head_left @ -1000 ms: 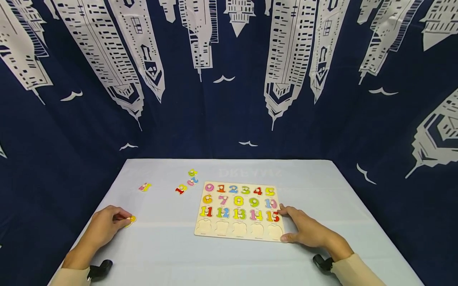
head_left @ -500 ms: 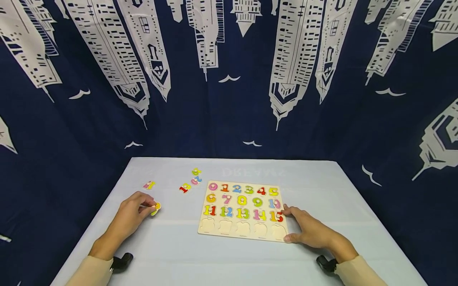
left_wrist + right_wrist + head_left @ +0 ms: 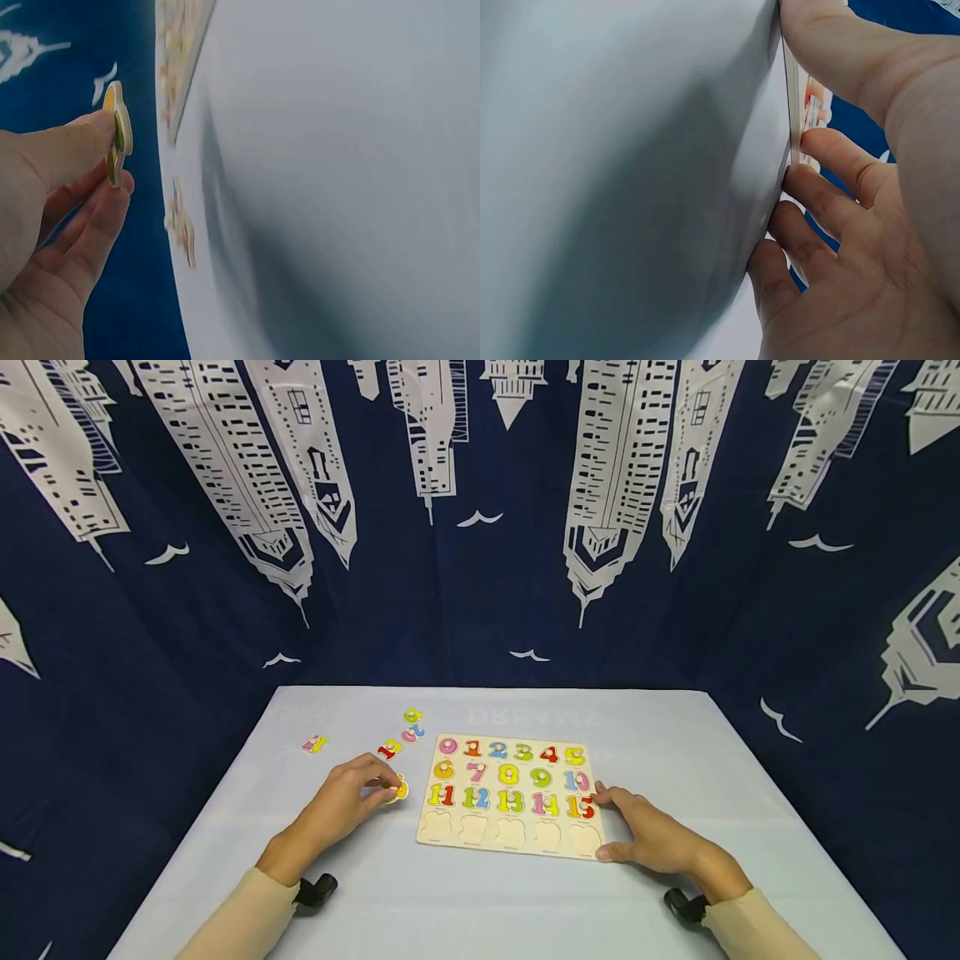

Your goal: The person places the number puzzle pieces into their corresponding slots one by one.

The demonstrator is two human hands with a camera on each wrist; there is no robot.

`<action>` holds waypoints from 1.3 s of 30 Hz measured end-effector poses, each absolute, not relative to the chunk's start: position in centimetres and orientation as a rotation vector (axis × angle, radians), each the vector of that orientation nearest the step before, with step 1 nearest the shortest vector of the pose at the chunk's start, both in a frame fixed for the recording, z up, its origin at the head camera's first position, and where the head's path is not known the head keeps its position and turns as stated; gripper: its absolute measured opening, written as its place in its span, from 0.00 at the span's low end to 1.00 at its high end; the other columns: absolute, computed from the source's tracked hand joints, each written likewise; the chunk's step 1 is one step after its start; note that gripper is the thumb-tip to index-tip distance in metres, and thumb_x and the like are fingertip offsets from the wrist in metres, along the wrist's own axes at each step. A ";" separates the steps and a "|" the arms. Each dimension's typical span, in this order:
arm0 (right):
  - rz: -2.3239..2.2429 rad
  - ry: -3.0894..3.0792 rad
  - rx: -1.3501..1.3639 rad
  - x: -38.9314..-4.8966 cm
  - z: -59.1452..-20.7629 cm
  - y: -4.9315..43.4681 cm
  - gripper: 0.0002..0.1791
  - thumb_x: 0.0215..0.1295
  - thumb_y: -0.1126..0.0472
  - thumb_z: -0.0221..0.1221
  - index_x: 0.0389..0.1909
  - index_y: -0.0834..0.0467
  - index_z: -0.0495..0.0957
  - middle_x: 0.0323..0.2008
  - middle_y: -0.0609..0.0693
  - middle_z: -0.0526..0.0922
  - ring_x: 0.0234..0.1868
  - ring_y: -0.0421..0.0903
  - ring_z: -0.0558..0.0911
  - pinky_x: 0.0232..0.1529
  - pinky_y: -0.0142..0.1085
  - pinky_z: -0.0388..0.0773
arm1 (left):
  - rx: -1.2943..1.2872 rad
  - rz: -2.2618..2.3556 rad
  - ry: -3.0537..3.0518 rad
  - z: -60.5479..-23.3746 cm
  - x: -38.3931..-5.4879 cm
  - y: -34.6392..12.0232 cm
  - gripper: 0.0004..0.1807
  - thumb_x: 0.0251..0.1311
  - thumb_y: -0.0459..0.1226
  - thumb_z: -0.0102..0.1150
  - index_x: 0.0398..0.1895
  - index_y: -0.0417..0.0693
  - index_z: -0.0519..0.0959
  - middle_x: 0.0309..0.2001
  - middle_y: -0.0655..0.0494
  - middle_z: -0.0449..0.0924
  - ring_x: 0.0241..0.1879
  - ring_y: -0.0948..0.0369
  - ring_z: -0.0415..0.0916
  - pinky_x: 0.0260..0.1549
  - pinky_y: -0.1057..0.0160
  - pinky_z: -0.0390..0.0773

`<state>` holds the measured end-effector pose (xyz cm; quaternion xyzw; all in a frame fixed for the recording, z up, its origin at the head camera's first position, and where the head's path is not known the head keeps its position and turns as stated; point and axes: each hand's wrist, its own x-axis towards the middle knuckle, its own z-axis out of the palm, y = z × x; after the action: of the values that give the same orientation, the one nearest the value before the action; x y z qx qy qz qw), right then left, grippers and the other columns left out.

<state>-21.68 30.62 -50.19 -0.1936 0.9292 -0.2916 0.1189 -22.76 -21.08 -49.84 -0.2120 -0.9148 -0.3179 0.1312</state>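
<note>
My left hand [image 3: 348, 797] pinches a yellow and green number puzzle piece [image 3: 120, 139] between thumb and fingers, held just left of the wooden number board in the head view. The left wrist view shows the piece edge-on, raised above the table. Three upper rows of the board [image 3: 456, 832] hold colourful number pieces; its bottom row shows bare recesses. My right hand [image 3: 648, 835] lies at the board's right edge, fingers spread. Its thumb touches near the lower corner and its index fingertip rests on the edge higher up.
Beyond my left hand lie loose number pieces: a pink and yellow one [image 3: 315, 744], a red and yellow one [image 3: 389, 748], a pink and blue one [image 3: 412, 733] and a green one [image 3: 412, 716]. A dark patterned cloth [image 3: 480, 610] hangs behind the white table [image 3: 525, 910].
My left hand has carried the puzzle piece rightward across the table, from the far left to close beside the board. My right hand has stayed at the board's right edge.
</note>
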 end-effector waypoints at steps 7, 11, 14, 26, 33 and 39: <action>-0.831 2.715 -0.561 -22.2 -50.3 30.3 0.49 0.63 0.45 0.86 0.79 0.57 0.75 0.88 0.70 0.68 0.87 0.76 0.69 0.84 0.76 0.67 | -0.789 -0.928 -2.743 -50.9 -23.2 -18.7 0.08 0.71 0.34 0.82 0.46 0.59 0.94 0.48 0.70 0.90 0.51 0.66 0.88 0.59 0.60 0.92; -0.835 2.705 -0.545 -22.5 -50.2 29.9 0.50 0.62 0.44 0.86 0.80 0.55 0.75 0.90 0.67 0.68 0.87 0.76 0.68 0.85 0.76 0.66 | -0.867 -0.891 -2.784 -51.3 -23.2 -18.2 0.08 0.73 0.35 0.81 0.48 0.58 0.94 0.49 0.69 0.90 0.50 0.68 0.85 0.59 0.59 0.90; -0.819 2.705 -0.555 -22.8 -50.2 29.6 0.50 0.61 0.44 0.86 0.80 0.54 0.76 0.91 0.66 0.66 0.88 0.76 0.68 0.85 0.76 0.66 | -0.914 -0.861 -2.806 -51.5 -23.2 -17.9 0.07 0.74 0.36 0.80 0.49 0.59 0.94 0.48 0.69 0.90 0.50 0.67 0.84 0.59 0.59 0.89; -0.670 2.739 -0.637 -23.9 -48.9 29.7 0.51 0.63 0.43 0.86 0.81 0.57 0.75 0.89 0.61 0.72 0.78 0.65 0.78 0.81 0.69 0.74 | -0.993 -0.901 -2.820 -51.5 -22.9 -16.8 0.06 0.73 0.37 0.81 0.47 0.60 0.95 0.45 0.72 0.89 0.48 0.66 0.82 0.55 0.63 0.86; -0.579 2.735 -0.594 -23.9 -48.2 29.6 0.55 0.57 0.40 0.89 0.80 0.57 0.77 0.87 0.64 0.73 0.81 0.71 0.76 0.82 0.72 0.73 | -1.019 -0.884 -2.822 -51.3 -22.4 -16.0 0.07 0.74 0.35 0.80 0.47 0.59 0.96 0.46 0.70 0.89 0.50 0.68 0.83 0.59 0.61 0.89; -0.543 2.783 -0.606 -23.4 -48.2 29.0 0.58 0.52 0.39 0.91 0.79 0.59 0.78 0.85 0.64 0.76 0.78 0.70 0.78 0.81 0.72 0.74 | -0.987 -0.821 -2.844 -51.0 -22.1 -15.7 0.06 0.73 0.36 0.81 0.46 0.59 0.97 0.44 0.70 0.88 0.47 0.70 0.81 0.56 0.63 0.88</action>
<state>-23.44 28.95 -48.23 -0.2074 0.9528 -0.1859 0.1206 -22.12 -15.70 -50.95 -0.3165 -0.9113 -0.2631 0.0107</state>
